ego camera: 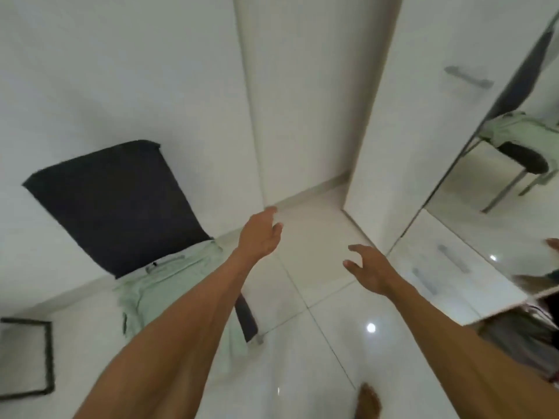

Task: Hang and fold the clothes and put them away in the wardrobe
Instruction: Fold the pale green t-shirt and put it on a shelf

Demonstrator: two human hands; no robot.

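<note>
A pale green garment (157,285) lies draped over the seat of a dark chair (115,204) at the left. My left hand (260,234) hangs in the air to the right of the chair back, fingers relaxed and holding nothing. My right hand (369,269) reaches forward over the floor, fingers spread and empty. The white wardrobe (423,101) stands at the right, with a bar handle (467,77) on its door. An open mirrored door (490,231) reflects the chair and the garment.
Glossy white floor tiles (317,297) spread between the chair and the wardrobe. A dark frame (45,358) leans at the lower left. Hanging clothes (526,343) show under the mirrored door at the right edge. My bare foot (367,400) is at the bottom.
</note>
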